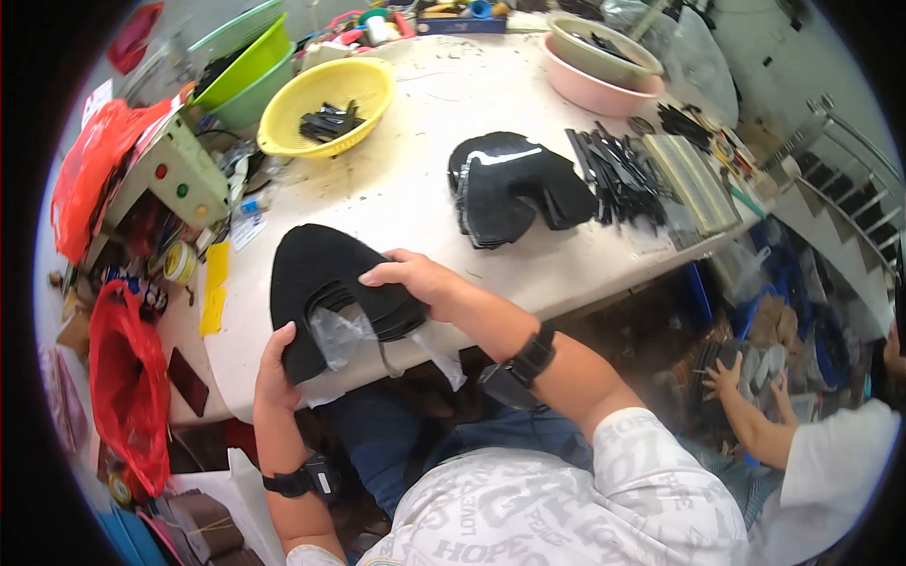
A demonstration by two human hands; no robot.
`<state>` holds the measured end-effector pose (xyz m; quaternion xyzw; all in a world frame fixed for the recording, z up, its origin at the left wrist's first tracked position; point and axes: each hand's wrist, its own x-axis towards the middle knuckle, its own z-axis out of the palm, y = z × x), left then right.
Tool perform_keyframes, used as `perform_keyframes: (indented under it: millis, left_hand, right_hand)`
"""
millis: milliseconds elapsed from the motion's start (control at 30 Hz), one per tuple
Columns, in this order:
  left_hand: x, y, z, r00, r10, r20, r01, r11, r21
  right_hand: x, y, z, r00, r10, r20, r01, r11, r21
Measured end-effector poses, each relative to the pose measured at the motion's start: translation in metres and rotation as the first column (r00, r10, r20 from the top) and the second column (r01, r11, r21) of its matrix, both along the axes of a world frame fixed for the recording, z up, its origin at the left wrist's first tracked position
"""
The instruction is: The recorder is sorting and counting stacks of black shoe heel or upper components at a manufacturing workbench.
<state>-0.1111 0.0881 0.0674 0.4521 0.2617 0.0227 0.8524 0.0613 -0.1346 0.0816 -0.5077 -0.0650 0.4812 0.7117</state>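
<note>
A stack of black U-shaped shoe-upper pieces (316,259), rounded at the top, is held at the table's near edge. My left hand (276,370) grips its lower left end, thumb along the side. My right hand (420,281) clasps the right end, thumb on top and fingers hidden beneath. Clear plastic film (342,338) shows in the gap between the stack's two legs, and a strip hangs below the right leg. A second stack of black shoe-upper pieces (500,193) lies farther right on the white table (415,189), apart from both hands.
Black strips (618,174) lie at the right. A yellow basket (274,127) holds black pieces; a pink basin (604,94) stands far right. Left are a control box (175,174), a red bag (127,377) and a phone (189,382). Another person's hands (725,377) work at lower right.
</note>
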Motion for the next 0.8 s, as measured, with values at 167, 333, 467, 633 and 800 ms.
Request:
perform_keyframes:
  millis: [167,333,467,633,800]
  left_hand:
    - [0.007,-0.006,0.012,0.999,0.049,-0.018,-0.047,0.995,0.086]
    - [0.002,-0.011,0.012,0.998,0.059,-0.004,-0.058,0.991,0.123]
    - [0.001,-0.011,0.007,0.999,0.032,0.022,-0.035,0.993,0.114]
    - [-0.002,0.015,-0.022,0.994,0.101,0.031,-0.106,0.966,0.236]
    - [-0.002,0.046,-0.033,0.997,0.045,0.056,-0.055,0.981,0.184]
  right_hand:
    - [0.003,0.005,-0.010,0.999,-0.033,0.022,0.032,0.999,0.009]
    - [0.002,0.004,-0.022,0.999,-0.036,0.038,0.036,0.999,0.009]
    - [-0.001,0.000,-0.023,0.997,-0.056,0.049,0.055,0.998,0.018]
    - [0.004,0.006,-0.032,0.987,-0.041,0.156,0.042,0.999,0.001]
    - [0.003,0.005,-0.029,0.978,-0.055,0.203,0.076,0.992,-0.100]
